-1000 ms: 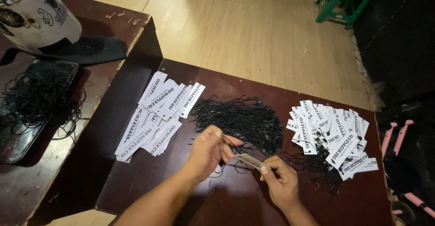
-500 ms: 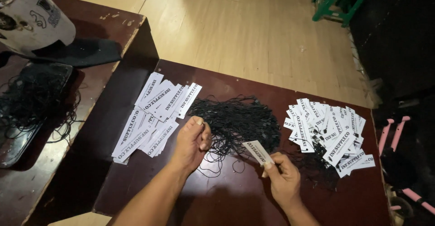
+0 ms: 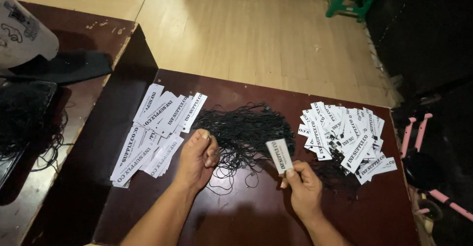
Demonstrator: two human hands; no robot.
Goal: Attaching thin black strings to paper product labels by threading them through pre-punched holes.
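The right hand [image 3: 304, 187] pinches a small white rectangular paper tag with black print [image 3: 280, 155] between thumb and fingers, holding it upright just above the dark brown wooden table [image 3: 256, 216]. The left hand [image 3: 198, 158], loosely curled and holding nothing visible, rests at the edge of a tangled heap of thin black strings [image 3: 246, 130]. Piles of similar white tags lie left [image 3: 155, 132] and right [image 3: 347, 135] of the heap.

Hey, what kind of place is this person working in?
Probably a small home or shop workspace for hand-assembling paper hang tags. A dark wooden table holds two spreads of white printed tags, with a heap of black strings between them. The right hand holds one tag; the floor is light wood.
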